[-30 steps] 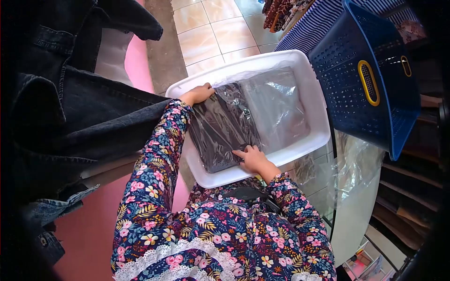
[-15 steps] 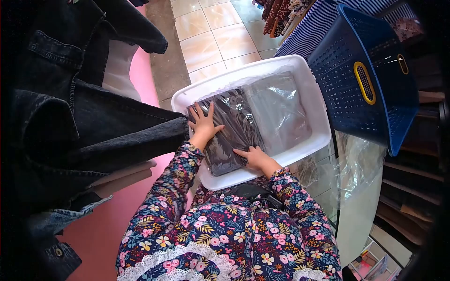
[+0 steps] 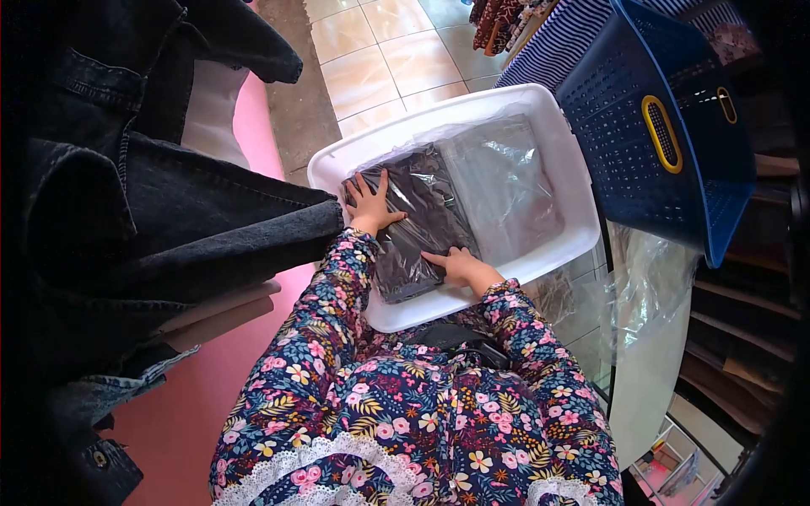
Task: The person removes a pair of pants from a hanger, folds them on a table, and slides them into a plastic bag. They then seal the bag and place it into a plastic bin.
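A white plastic tub (image 3: 574,181) stands in front of me. Inside it lies a dark folded garment sealed in a clear plastic bag (image 3: 422,215), beside a second clear-bagged packet (image 3: 506,185) to its right. My left hand (image 3: 369,202) lies flat on the dark packet's far left part, fingers spread. My right hand (image 3: 460,266) presses the packet's near right edge with fingers together. Neither hand grips anything. My floral sleeves cover both arms.
Dark denim jackets (image 3: 152,211) hang close on the left. A blue perforated basket (image 3: 666,126) with yellow handles sits to the right of the tub. Clear plastic sheeting (image 3: 645,295) hangs below it. Tiled floor (image 3: 380,59) lies beyond the tub.
My left hand moved from the tub's far left corner onto the top of the dark packet and now lies flat there. My right hand stayed at the packet's near edge.
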